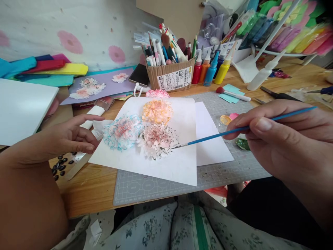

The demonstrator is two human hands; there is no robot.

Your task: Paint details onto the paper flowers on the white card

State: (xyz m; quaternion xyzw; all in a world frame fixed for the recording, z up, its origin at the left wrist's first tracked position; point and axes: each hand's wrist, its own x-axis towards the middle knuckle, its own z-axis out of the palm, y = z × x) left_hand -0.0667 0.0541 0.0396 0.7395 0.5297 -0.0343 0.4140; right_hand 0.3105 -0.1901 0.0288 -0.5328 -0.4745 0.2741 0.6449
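My right hand [283, 139] pinches a thin blue paintbrush [215, 136], whose dark tip meets the right edge of a white-pink ruffled flower [158, 140] with dark-tipped petals. Beside that flower lie a blue-edged one [122, 132] on the left and an orange-edged one [157, 111] behind. All three rest on a white paper sheet [179, 170]. My left hand [75, 135] is just left of the blue-edged flower, fingers apart, holding nothing.
Under the paper is a grey cutting mat [140, 189]. Behind stand a cardboard box [171, 76] of pens and several paint bottles [214, 69]. Small paint dishes [225, 120] are near my right hand. Black beads [61, 166] lie at left, beside a purple sheet [110, 91] with more flowers.
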